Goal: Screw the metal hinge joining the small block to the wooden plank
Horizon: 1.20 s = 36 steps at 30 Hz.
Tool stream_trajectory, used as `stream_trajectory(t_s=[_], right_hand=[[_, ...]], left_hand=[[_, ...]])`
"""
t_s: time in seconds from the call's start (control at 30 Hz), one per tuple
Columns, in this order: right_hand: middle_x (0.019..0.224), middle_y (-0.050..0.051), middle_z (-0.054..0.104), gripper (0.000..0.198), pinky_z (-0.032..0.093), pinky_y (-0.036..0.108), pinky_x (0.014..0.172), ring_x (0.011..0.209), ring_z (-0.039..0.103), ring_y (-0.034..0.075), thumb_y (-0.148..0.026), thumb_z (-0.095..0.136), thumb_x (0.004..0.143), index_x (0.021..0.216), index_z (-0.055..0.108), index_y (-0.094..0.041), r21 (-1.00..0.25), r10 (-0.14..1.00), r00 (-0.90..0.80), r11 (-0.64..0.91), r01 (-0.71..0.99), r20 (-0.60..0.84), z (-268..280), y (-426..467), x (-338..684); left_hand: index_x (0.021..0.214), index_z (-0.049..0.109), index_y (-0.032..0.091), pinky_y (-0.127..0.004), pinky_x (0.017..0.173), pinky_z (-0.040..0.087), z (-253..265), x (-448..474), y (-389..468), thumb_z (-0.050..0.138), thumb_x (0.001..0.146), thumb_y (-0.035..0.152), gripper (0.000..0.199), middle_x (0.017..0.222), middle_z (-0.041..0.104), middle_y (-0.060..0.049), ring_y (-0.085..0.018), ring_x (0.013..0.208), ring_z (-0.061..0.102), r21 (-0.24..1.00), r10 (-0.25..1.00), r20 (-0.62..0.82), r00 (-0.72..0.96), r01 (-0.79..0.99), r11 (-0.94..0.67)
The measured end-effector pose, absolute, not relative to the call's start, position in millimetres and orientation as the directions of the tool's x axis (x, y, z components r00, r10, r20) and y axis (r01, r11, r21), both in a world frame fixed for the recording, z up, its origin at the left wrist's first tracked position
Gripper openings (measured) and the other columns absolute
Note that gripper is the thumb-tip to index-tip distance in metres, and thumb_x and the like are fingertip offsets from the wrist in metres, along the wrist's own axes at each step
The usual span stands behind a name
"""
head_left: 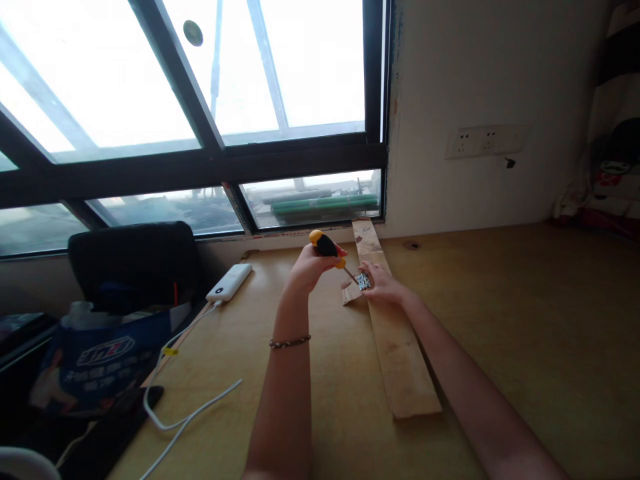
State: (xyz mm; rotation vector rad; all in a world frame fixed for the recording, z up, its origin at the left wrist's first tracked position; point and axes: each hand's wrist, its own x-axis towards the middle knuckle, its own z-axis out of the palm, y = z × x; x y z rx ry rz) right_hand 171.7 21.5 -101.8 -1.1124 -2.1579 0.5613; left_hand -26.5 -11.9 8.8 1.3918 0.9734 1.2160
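My left hand [313, 268] is closed around the yellow and black handle of a screwdriver [325, 245]. The screwdriver slants down to the right, and its tip meets a small silver metal hinge [363, 281]. Fingers of my right hand [384, 283] grip the hinge from the right and press on the long wooden board [400, 357] under it. A short piece of wood [351, 293] sticks out on the left below the hinge. Whether a screw sits under the tip is too small to tell.
The wooden table [500, 333] reaches the wall and window. A white power bank [230, 282] lies at the left edge with a white cable [200, 408]. Left of the table are a black chair [135, 260] and a blue bag [110, 357]. Sockets [485, 141] are on the wall.
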Motion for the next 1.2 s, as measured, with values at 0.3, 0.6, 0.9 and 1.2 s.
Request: stream_trajectory(t_s=[0.3, 0.6, 0.9, 1.2], right_hand=[[0.114, 0.009, 0.052, 0.069, 0.035, 0.034, 0.095, 0.112, 0.041, 0.023, -0.020, 0.064, 0.058, 0.123, 0.039, -0.017, -0.575, 0.819, -0.449, 0.571, 0.585, 0.357, -103, 21, 168], [0.109, 0.008, 0.054, 0.057, 0.038, 0.033, 0.088, 0.102, 0.048, 0.021, -0.020, 0.067, 0.057, 0.112, 0.047, -0.017, -0.602, 0.833, -0.412, 0.552, 0.577, 0.369, -102, 20, 167], [0.107, 0.007, 0.054, 0.058, 0.038, 0.033, 0.086, 0.099, 0.050, 0.020, -0.019, 0.068, 0.056, 0.110, 0.049, -0.017, -0.615, 0.836, -0.397, 0.548, 0.567, 0.379, -103, 20, 167], [0.106, 0.007, 0.055, 0.058, 0.038, 0.033, 0.086, 0.098, 0.050, 0.021, -0.017, 0.068, 0.055, 0.110, 0.049, -0.018, -0.627, 0.842, -0.386, 0.539, 0.563, 0.377, -101, 19, 167]], left_hand=[[0.074, 0.063, 0.013, -0.030, 0.064, 0.046, 10, -22, -13, 0.064, 0.051, 0.013, 0.023, 0.082, 0.066, -0.009, -0.022, 0.081, 0.061, 0.986, 0.970, 0.166, 0.175, -0.050, -0.160], [0.076, 0.062, 0.011, -0.028, 0.064, 0.045, 9, -18, -14, 0.064, 0.052, 0.012, 0.024, 0.080, 0.066, -0.008, -0.020, 0.079, 0.060, 0.987, 0.965, 0.157, 0.211, -0.047, -0.151], [0.072, 0.063, 0.009, -0.029, 0.065, 0.047, 9, -10, -12, 0.069, 0.048, 0.011, 0.025, 0.075, 0.066, -0.007, -0.017, 0.072, 0.060, 0.990, 0.973, 0.141, 0.182, -0.041, -0.136], [0.073, 0.065, 0.009, -0.030, 0.066, 0.048, 4, -13, -9, 0.077, 0.042, 0.015, 0.034, 0.067, 0.063, -0.003, -0.015, 0.064, 0.057, 0.984, 0.974, 0.175, 0.141, 0.006, -0.177]])
